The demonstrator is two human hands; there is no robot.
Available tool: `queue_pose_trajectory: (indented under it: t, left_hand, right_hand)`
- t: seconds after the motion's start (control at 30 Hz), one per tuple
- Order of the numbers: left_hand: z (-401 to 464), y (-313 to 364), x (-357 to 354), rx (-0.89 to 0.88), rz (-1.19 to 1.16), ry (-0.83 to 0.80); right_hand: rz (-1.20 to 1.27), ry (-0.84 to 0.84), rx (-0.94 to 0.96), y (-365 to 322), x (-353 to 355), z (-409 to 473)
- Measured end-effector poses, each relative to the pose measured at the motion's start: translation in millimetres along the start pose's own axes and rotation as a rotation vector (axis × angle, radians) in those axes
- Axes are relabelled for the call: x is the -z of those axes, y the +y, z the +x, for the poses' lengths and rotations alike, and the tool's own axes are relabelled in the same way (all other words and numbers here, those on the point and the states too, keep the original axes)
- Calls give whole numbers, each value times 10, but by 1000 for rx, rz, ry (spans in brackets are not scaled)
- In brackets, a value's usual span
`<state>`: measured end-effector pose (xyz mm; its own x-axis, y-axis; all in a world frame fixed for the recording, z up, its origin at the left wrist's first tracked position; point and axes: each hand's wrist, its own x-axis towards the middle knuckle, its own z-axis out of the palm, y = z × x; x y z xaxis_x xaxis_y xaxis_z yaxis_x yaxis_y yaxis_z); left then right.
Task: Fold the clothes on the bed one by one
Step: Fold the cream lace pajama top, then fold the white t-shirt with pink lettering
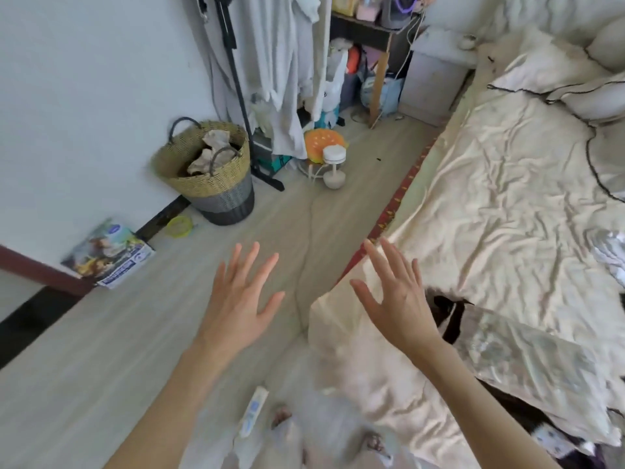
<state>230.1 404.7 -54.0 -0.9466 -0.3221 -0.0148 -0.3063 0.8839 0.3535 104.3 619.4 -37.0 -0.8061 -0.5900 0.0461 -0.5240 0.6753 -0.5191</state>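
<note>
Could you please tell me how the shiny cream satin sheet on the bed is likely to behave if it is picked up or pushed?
The shiny cream satin sheet is probably floppy: it lies in many soft creases and drapes over the bed's edge. Its sheen suggests a slippery surface, so it may slide out of a loose grip. Pushed, it would likely bunch into folds rather than move as one piece.

Bright, soft daylight; blurred, warped edges

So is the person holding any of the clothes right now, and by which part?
No, nothing is held. The left hand and the right hand are both empty, fingers spread, raised in the air beside the bed.
</note>
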Motion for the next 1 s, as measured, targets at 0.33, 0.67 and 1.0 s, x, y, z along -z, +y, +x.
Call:
queue_pose_trajectory:
  t: [0.33, 0.67, 1.0]
  left_hand:
    - [495, -947, 196, 51, -22, -52]
    - [2216, -1630, 301, 7, 3, -119]
    - [4086, -1455, 722, -176, 34, -91]
  right_hand:
    - [93, -23, -125, -231, -471, 740]
    - [142, -51, -277, -104, -780, 2244]
    - [161, 50, -292, -105, -345, 3726]
